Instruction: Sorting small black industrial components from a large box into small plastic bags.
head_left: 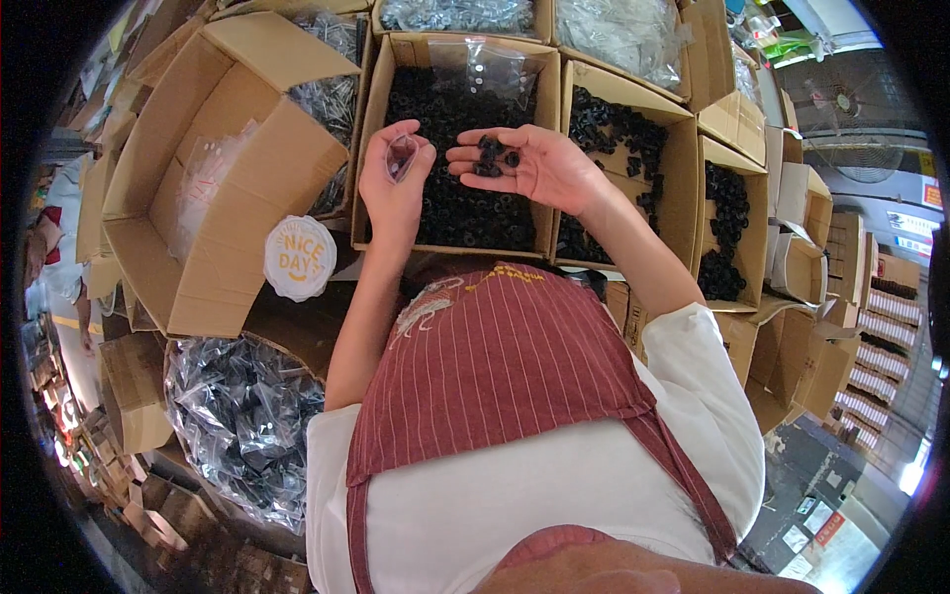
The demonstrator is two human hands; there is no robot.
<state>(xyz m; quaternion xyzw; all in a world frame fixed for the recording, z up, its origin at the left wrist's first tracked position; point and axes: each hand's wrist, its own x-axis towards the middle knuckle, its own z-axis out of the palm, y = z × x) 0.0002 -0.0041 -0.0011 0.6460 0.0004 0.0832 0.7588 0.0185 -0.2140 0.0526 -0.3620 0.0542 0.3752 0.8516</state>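
r hand (539, 168) is palm up, fingers near straight w/ small round black plastic-looking bits (491, 148) resting on em, just right of the small clear plastic bag (400, 158), mouth open, l hand (394, 193) curled round it.

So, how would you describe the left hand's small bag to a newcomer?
Beyond the apron is the middle box of black parts. Over its left side, the left hand holds the small bag. Unlike the flat bag in that box, this one gapes open.
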